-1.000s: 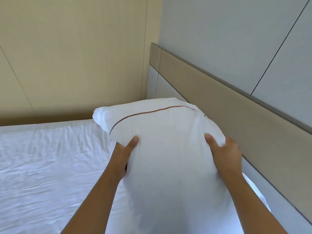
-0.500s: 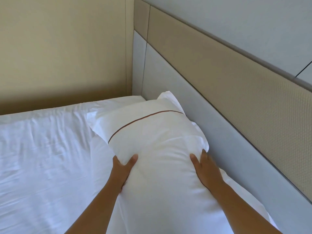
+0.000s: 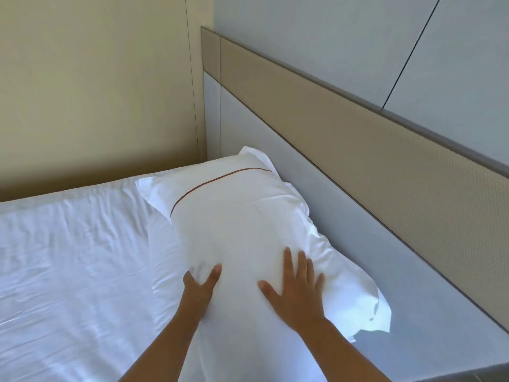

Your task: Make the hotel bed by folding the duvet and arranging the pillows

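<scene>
Pillow: the white pillow (image 3: 237,221) lies flat at the head of the bed. Its near part is under both hands, and most of its length runs away beyond the fingertips.
Risk: pressing down unevenly would likely slew the far end away from the headboard, because the filling is soft and bulges between the hands. A push from the left hand alone could roll it off what it rests on. Dragging the palms would crease the smooth cover.
Look: plump and domed, mostly smooth, with creases fanning out past the right hand's fingers. A thin brown stripe (image 3: 220,177) crosses it near the far end, and a loose flap lies beyond that.
Right hand: the right hand (image 3: 296,285) lies flat on top with fingers spread, pressing and gripping nothing.
Left hand: the left hand (image 3: 199,285) cups the pillow's left flank with its thumb up on top. Its fingers sink out of sight, so I cannot tell whether they curl round the cloth.
Beneath: a second white layer (image 3: 366,304) sticks out to the right of the right hand and also outside the left hand. It is probably another pillow, but that is not certain.
Headboard: the padded headboard (image 3: 358,161) runs along the right of the right hand, and the pillow's edge is just beside it.
Sheet: the rumpled white sheet (image 3: 68,257) spreads out to the left of the left hand. No duvet is in view.
Wall: the beige wall (image 3: 96,92) stands beyond the pillow's far end.
</scene>
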`<act>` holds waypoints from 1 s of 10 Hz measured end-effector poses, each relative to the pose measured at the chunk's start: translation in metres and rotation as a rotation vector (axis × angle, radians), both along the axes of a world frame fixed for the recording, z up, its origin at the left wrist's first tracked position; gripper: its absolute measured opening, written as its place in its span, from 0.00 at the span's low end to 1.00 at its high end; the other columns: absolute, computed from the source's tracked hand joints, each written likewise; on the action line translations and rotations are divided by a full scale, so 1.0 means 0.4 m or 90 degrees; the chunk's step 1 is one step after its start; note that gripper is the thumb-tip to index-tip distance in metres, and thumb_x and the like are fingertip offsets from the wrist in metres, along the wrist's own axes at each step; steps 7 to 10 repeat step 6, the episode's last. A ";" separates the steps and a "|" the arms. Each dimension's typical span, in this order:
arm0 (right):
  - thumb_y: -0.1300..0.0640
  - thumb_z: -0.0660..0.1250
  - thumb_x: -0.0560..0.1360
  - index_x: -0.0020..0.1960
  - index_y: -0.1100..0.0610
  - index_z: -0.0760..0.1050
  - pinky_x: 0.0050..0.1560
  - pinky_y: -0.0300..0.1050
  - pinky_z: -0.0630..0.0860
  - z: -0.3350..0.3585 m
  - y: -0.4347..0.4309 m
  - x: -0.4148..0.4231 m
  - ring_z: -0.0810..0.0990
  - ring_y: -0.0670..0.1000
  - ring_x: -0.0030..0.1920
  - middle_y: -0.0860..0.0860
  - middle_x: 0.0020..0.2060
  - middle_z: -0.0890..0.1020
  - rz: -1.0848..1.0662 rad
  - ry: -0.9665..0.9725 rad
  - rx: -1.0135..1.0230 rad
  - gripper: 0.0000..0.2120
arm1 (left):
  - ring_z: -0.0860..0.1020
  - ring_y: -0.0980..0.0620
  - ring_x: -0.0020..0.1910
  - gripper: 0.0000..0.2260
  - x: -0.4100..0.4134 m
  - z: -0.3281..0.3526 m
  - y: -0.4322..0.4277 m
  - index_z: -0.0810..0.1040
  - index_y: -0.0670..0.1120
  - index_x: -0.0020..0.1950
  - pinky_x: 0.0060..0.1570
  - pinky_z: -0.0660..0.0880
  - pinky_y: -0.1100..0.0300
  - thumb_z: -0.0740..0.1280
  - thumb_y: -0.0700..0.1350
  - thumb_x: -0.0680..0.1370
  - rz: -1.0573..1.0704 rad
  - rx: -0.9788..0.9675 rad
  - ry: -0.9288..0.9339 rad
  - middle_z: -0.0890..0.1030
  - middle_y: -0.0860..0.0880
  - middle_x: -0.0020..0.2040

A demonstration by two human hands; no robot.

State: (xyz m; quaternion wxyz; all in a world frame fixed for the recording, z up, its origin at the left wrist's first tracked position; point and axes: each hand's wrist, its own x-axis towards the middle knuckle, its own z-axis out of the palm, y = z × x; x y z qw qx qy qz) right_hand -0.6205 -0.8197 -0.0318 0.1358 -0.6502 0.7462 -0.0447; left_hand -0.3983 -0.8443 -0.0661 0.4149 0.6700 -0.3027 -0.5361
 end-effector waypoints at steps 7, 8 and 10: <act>0.40 0.56 0.82 0.79 0.56 0.54 0.71 0.48 0.66 0.103 0.473 0.041 0.66 0.54 0.75 0.54 0.75 0.65 0.271 -0.081 0.129 0.33 | 0.81 0.53 0.33 0.17 0.065 0.188 0.756 0.76 0.47 0.57 0.36 0.73 0.62 0.74 0.54 0.75 -0.107 0.034 -0.216 0.85 0.46 0.39; 0.40 0.56 0.82 0.79 0.56 0.54 0.71 0.48 0.66 0.103 0.473 0.041 0.66 0.54 0.75 0.54 0.75 0.65 0.271 -0.081 0.129 0.33 | 0.81 0.53 0.33 0.17 0.065 0.188 0.756 0.76 0.47 0.57 0.36 0.73 0.62 0.74 0.54 0.75 -0.107 0.034 -0.216 0.85 0.46 0.39; 0.40 0.56 0.82 0.79 0.56 0.54 0.71 0.48 0.66 0.103 0.473 0.041 0.66 0.54 0.75 0.54 0.75 0.65 0.271 -0.081 0.129 0.33 | 0.81 0.53 0.33 0.17 0.065 0.188 0.756 0.76 0.47 0.57 0.36 0.73 0.62 0.74 0.54 0.75 -0.107 0.034 -0.216 0.85 0.46 0.39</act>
